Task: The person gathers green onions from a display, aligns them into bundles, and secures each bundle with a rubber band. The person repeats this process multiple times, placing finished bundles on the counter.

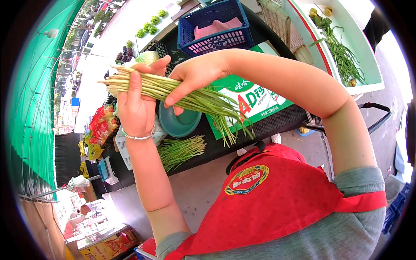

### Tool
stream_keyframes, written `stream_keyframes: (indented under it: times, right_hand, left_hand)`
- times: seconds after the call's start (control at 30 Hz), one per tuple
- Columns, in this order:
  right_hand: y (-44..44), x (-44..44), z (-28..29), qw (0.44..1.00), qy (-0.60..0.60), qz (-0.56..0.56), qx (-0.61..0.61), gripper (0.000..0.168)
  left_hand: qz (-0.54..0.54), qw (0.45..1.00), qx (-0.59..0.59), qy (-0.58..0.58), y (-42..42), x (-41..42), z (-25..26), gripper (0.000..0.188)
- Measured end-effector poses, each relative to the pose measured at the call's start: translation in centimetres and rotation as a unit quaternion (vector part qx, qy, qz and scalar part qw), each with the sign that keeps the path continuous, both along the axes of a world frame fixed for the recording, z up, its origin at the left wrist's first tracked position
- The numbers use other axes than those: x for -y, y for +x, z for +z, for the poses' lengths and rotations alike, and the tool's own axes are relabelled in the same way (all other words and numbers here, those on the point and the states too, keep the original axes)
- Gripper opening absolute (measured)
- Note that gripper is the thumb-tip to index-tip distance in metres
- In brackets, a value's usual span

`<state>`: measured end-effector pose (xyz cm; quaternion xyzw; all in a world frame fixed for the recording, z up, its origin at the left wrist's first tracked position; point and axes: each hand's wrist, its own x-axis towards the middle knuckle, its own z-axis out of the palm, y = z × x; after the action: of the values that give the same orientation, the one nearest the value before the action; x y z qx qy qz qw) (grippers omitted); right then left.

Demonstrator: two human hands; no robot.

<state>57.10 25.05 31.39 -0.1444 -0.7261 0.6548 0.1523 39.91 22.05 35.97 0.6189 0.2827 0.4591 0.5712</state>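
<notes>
A bunch of long green stalks [182, 94], pale at one end and leafy at the other, lies across both hands above the table. My left hand [138, 94], with a silver bangle at its wrist, grips the pale end between thumb and fingers. Around the middle of the same bunch my right hand [187, 81] is closed, thumb on top. Below the hands stands a round teal plastic basin [182, 125], partly hidden. A second pile of green stalks [182, 151] rests on the dark table near its front edge. Under the leafy ends is a green and white printed carton [263, 104].
Behind the carton sits a blue plastic crate [217, 42] with pink material inside. A white foam box [367, 58] holding greens is at the upper right. Red bagged goods [104, 125] and a scale [109, 170] are at the left.
</notes>
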Motion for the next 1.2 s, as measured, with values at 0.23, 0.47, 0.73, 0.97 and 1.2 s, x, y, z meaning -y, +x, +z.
stream_keyframes:
  times: [0.23,0.47,0.73,0.97,1.2]
  right_hand:
    - [3.0,0.4,-3.4,0.977,0.053,-0.208,-0.006,0.066]
    - [4.5,2.3,-5.7,0.958,0.034,-0.286,-0.011,0.044]
    - [2.4,4.9,-6.2,0.947,0.127,-0.293,-0.029,0.024]
    - [-2.7,6.2,-2.7,0.847,0.344,-0.373,-0.158,0.012]
    - [-7.3,4.9,-0.6,0.706,0.536,-0.444,-0.130,0.018]
  left_hand:
    - [0.096,0.995,0.030,0.000,-4.7,-0.2,3.9,0.027]
    - [0.236,0.971,0.029,-0.019,-8.1,-0.1,6.5,0.027]
    - [0.307,0.947,0.065,-0.071,-9.4,0.6,7.7,0.027]
    - [0.321,0.937,0.086,-0.113,-7.8,0.4,6.3,0.027]
    - [0.297,0.940,0.101,-0.132,-5.8,0.1,4.2,0.027]
